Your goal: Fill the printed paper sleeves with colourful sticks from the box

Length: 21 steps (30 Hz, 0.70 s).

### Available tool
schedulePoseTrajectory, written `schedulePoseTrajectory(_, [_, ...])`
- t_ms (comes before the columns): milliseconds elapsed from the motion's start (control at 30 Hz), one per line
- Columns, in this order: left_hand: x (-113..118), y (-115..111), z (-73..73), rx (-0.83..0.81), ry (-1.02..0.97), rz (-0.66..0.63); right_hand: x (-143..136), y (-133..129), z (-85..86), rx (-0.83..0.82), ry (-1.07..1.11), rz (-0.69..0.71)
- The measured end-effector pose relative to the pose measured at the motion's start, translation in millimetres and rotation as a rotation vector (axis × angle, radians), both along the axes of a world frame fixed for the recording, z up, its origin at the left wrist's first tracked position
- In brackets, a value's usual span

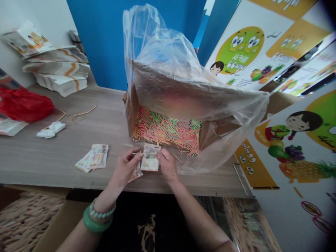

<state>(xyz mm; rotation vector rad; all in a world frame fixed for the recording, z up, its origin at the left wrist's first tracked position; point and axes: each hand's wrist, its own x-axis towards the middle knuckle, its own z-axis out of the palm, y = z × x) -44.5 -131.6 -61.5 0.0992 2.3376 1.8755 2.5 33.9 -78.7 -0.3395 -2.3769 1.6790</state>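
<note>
A small printed clear packet [150, 161] is upright between my hands above the table's front part. My right hand [168, 165] pinches its right edge between thumb and fingers. My left hand [128, 165] is closed, with thumb and fingertips at the packet's left edge; whether a stick is also in those fingers I cannot tell. Another packet [135, 174] lies partly hidden beside my left hand. Further left, two overlapping packets [98, 156] lie flat, with coloured sticks visible inside. Just behind my hands, a plastic-lined cardboard box [168, 84] holds many thin pink, green, yellow and orange sticks [168, 131].
Stacked flat printed cartons [61, 70] stand at the back left. A red plastic bag [25, 104], a crumpled white tissue [51, 129] and loose sticks lie on the left of the table [110, 122]. Large printed cartons [296, 140] stand along the right.
</note>
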Motion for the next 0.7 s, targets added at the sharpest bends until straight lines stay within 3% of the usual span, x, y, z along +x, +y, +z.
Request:
schedulePoseTrajectory(67, [0,7,6.2,0.289,-0.299,-0.164,-4,0,2.9,0.005,-0.009,0.119])
schedulePoseTrajectory(133, [-1,9,8.5,0.431,-0.475,-0.151,-15,4,8.5,0.144,-0.019,0.172])
schedulePoseTrajectory(267, [-3,2,7.1,0.459,-0.558,0.031,-57,23,19.5,0.796,-0.106,0.091])
schedulePoseTrajectory(367, [-2,0,5.9,0.458,-0.550,0.032,-90,33,18.5,1.124,-0.264,0.108])
schedulePoseTrajectory(567, [-3,-4,1.0,0.475,-0.547,-0.047,-114,40,5.4,1.309,-0.301,0.203])
schedulePoseTrajectory(700, [-3,-5,-6.4,0.494,-0.575,-0.054,-117,49,5.1,1.281,-0.258,0.197])
